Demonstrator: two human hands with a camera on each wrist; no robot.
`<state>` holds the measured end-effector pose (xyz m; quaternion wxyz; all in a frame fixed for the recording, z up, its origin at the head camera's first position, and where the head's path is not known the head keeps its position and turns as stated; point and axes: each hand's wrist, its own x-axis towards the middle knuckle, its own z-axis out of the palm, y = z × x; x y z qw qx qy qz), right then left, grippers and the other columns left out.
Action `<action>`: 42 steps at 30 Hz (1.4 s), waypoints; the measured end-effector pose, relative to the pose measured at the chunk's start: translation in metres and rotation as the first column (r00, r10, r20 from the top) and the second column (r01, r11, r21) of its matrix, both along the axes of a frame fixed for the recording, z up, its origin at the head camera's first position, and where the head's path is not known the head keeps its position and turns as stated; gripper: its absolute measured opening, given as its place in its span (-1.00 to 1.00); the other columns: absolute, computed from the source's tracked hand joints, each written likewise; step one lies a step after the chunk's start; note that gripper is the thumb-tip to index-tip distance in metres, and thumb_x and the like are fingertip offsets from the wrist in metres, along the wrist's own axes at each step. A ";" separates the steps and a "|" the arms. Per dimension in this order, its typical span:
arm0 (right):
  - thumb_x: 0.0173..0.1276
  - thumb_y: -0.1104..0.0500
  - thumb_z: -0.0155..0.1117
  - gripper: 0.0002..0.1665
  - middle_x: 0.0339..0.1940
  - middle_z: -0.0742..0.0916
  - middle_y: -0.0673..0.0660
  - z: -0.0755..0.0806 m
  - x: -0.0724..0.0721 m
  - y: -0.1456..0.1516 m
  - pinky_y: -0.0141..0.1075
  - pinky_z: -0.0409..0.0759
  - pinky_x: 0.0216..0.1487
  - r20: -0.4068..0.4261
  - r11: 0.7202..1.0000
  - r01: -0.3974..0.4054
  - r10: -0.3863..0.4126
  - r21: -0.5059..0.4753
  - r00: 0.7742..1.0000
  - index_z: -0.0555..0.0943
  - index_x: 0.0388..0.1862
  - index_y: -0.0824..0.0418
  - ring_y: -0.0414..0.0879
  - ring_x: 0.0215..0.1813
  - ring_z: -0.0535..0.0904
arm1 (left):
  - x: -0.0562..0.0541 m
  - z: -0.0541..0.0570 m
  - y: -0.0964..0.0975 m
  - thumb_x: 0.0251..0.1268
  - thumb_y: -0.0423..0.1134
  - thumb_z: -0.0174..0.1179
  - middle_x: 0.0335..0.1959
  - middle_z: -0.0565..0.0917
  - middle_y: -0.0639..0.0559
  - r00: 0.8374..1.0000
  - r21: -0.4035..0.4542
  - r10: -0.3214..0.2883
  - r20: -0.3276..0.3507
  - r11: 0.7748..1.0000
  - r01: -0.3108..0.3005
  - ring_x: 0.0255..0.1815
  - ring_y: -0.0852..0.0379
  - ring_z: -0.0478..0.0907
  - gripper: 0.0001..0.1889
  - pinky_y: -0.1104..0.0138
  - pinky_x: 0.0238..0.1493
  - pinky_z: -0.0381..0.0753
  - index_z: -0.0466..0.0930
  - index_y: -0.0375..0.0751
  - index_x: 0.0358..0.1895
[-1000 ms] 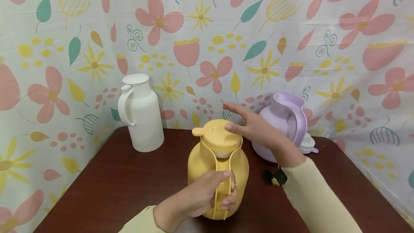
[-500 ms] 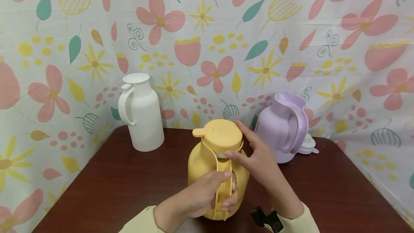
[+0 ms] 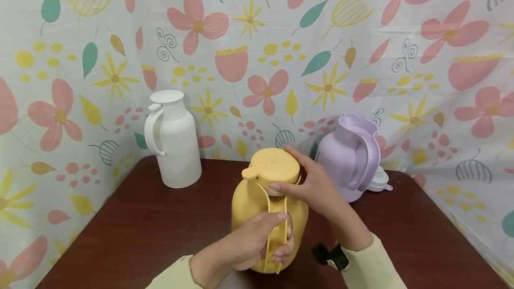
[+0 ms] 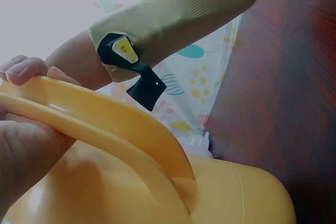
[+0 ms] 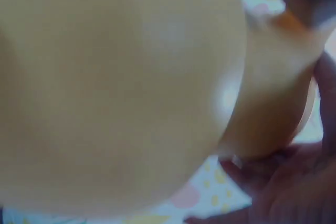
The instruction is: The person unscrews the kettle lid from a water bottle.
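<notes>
A round yellow thermos jug stands upright on the dark table in the head view. My left hand grips its handle, thumb lying over the top of it. Across the jug's mouth sits a flat yellow lid with a tab pointing left and toward me. My right hand holds the lid by its right side, the thumb at its near edge and the fingers around its far edge. The jug's body fills much of the right wrist view, which is blurred.
To the back left stands a white jug with its handle at the left. A lilac jug without a lid stands at the back right, and a pale lid lies behind it. A flowered curtain borders the reddish-brown table.
My right hand has come down from above the lid to hold its right side. The lid has turned a little, its tab swinging toward me. My left hand stays on the handle.
</notes>
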<state>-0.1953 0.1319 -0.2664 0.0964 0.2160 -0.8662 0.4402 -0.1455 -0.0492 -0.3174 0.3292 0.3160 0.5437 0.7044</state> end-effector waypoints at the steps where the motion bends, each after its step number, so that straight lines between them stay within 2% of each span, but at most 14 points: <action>1: 0.18 0.01 0.59 0.01 0.46 0.56 0.31 0.001 -0.004 0.004 -0.10 0.58 0.33 -0.012 0.999 -0.040 0.040 0.015 0.999 0.35 0.54 0.23 0.14 0.39 0.56 | 0.000 0.000 0.000 0.63 -0.02 -0.37 -0.68 0.31 0.23 1.000 0.003 0.000 0.002 1.000 0.000 -0.59 0.31 0.25 -0.63 0.44 -0.38 0.33 0.22 -0.16 -0.34; 7: 0.24 -0.06 0.55 -0.01 0.45 0.56 0.31 0.012 -0.031 0.024 -0.48 0.50 0.28 0.014 0.946 -0.303 0.304 0.118 0.953 0.35 0.55 0.21 0.15 0.40 0.54 | 0.001 0.000 0.000 0.62 -0.04 -0.35 -0.68 0.32 0.23 1.000 0.026 0.004 0.004 1.000 -0.004 -0.58 0.31 0.26 -0.65 0.44 -0.33 0.35 0.22 -0.13 -0.35; 12: 0.28 -0.15 0.49 0.07 0.50 0.50 0.34 0.021 -0.052 0.035 -0.46 0.50 0.32 0.142 0.859 -0.495 0.478 0.131 0.867 0.23 0.61 0.22 0.03 0.46 0.51 | 0.001 -0.001 0.002 0.62 -0.03 -0.35 -0.68 0.31 0.22 1.000 0.028 -0.002 0.006 1.000 0.002 -0.57 0.31 0.26 -0.65 0.44 -0.35 0.33 0.22 -0.13 -0.36; 17: 0.26 -0.10 0.51 0.18 0.60 0.36 0.34 0.030 -0.077 0.040 -0.52 0.44 0.36 0.328 0.746 -0.664 0.617 0.045 0.716 0.08 0.67 0.22 -0.33 0.46 0.43 | 0.001 0.000 0.001 0.61 -0.03 -0.34 -0.68 0.31 0.21 1.000 0.014 0.009 0.008 1.000 -0.009 -0.56 0.30 0.26 -0.65 0.44 -0.36 0.32 0.22 -0.13 -0.35; 20: 0.28 -0.09 0.50 0.24 0.62 0.34 0.20 0.034 -0.091 0.041 -0.50 0.42 0.41 0.418 0.651 -0.759 0.692 -0.008 0.589 -0.04 0.69 0.23 -0.40 0.45 0.40 | 0.002 0.000 0.002 0.60 -0.03 -0.34 -0.67 0.31 0.21 1.000 0.009 0.011 0.006 1.000 -0.012 -0.57 0.29 0.26 -0.65 0.44 -0.37 0.32 0.22 -0.14 -0.35; 23: 0.31 -0.11 0.47 0.29 0.65 0.28 0.04 0.034 -0.102 0.041 -0.48 0.37 0.47 0.444 0.556 -0.829 0.761 -0.067 0.474 -0.16 0.69 0.25 -0.39 0.51 0.34 | 0.002 0.000 0.002 0.60 -0.04 -0.35 -0.67 0.31 0.21 1.000 0.013 0.017 -0.002 1.000 -0.017 -0.57 0.29 0.25 -0.64 0.44 -0.36 0.32 0.21 -0.17 -0.36; 25: 0.32 -0.18 0.43 0.33 0.71 0.16 0.09 0.029 -0.107 0.040 -0.46 0.30 0.53 0.415 0.507 -0.857 0.803 -0.098 0.428 -0.23 0.69 0.25 -0.35 0.59 0.24 | 0.001 0.000 0.002 0.61 -0.05 -0.36 -0.67 0.31 0.21 1.000 0.015 0.018 -0.009 1.000 -0.018 -0.57 0.29 0.25 -0.64 0.44 -0.35 0.33 0.20 -0.19 -0.37; 27: 0.32 -0.29 0.38 0.35 0.74 0.04 0.21 0.025 -0.104 0.039 -0.45 0.28 0.54 0.360 0.517 -0.849 0.817 -0.109 0.451 -0.25 0.69 0.22 -0.23 0.67 0.15 | 0.001 0.000 0.002 0.61 -0.05 -0.36 -0.67 0.31 0.21 1.000 0.013 0.020 -0.015 1.000 -0.020 -0.57 0.29 0.26 -0.63 0.43 -0.34 0.34 0.19 -0.22 -0.36; 28: 0.32 -0.36 0.33 0.35 0.74 -0.02 0.27 0.022 -0.100 0.038 -0.46 0.28 0.53 0.323 0.549 -0.830 0.808 -0.104 0.494 -0.24 0.70 0.20 -0.14 0.71 0.08 | 0.001 0.000 0.002 0.61 -0.05 -0.36 -0.67 0.31 0.21 1.000 0.011 0.020 -0.017 1.000 -0.020 -0.57 0.28 0.26 -0.62 0.43 -0.34 0.34 0.19 -0.25 -0.36; 32: 0.27 -0.57 0.14 0.31 0.71 0.07 0.35 0.009 -0.068 0.029 -0.54 0.24 0.46 0.107 0.782 -0.617 0.624 -0.092 0.774 -0.08 0.71 0.12 0.14 0.72 -0.01 | 0.000 0.000 0.002 0.61 -0.04 -0.36 -0.67 0.32 0.20 1.000 0.005 0.016 -0.022 1.000 -0.016 -0.57 0.28 0.26 -0.59 0.42 -0.34 0.35 0.17 -0.31 -0.35; 34: 0.23 -0.63 0.09 0.30 0.62 0.28 0.37 0.001 -0.050 0.022 -0.58 0.41 0.24 -0.026 0.883 -0.459 0.459 -0.100 0.888 0.06 0.68 0.14 0.07 0.47 0.45 | -0.001 0.001 0.002 0.61 -0.03 -0.36 -0.67 0.32 0.21 1.000 0.004 0.011 -0.018 1.000 -0.011 -0.57 0.28 0.26 -0.60 0.41 -0.33 0.36 0.19 -0.27 -0.35; 35: 0.22 -0.64 0.08 0.28 0.51 0.44 0.40 -0.003 -0.040 0.018 -0.56 0.48 0.16 -0.072 0.913 -0.389 0.382 -0.124 0.921 0.12 0.67 0.13 0.00 0.30 0.58 | -0.001 0.001 0.002 0.61 -0.03 -0.35 -0.67 0.32 0.21 1.000 0.004 0.009 -0.013 1.000 -0.009 -0.57 0.28 0.26 -0.61 0.41 -0.33 0.36 0.20 -0.23 -0.36; 39: 0.19 -0.69 -0.02 0.28 0.41 0.53 0.41 -0.017 -0.008 0.004 -0.10 0.67 0.15 -0.219 0.971 -0.182 0.147 -0.154 0.965 0.24 0.61 0.18 0.05 0.11 0.68 | -0.001 0.000 0.001 0.61 -0.02 -0.35 -0.67 0.32 0.22 1.000 -0.001 0.004 -0.001 1.000 -0.004 -0.57 0.30 0.27 -0.64 0.42 -0.31 0.37 0.23 -0.14 -0.35; 42: 0.15 -0.74 -0.10 0.36 0.56 0.40 0.39 -0.022 0.010 -0.003 0.36 0.37 0.40 -0.260 0.991 -0.063 0.029 -0.122 0.965 0.24 0.61 0.21 0.35 0.52 0.34 | -0.001 0.000 0.001 0.60 -0.01 -0.36 -0.68 0.32 0.23 1.000 -0.003 0.003 -0.006 1.000 -0.003 -0.58 0.30 0.27 -0.64 0.43 -0.32 0.37 0.23 -0.13 -0.36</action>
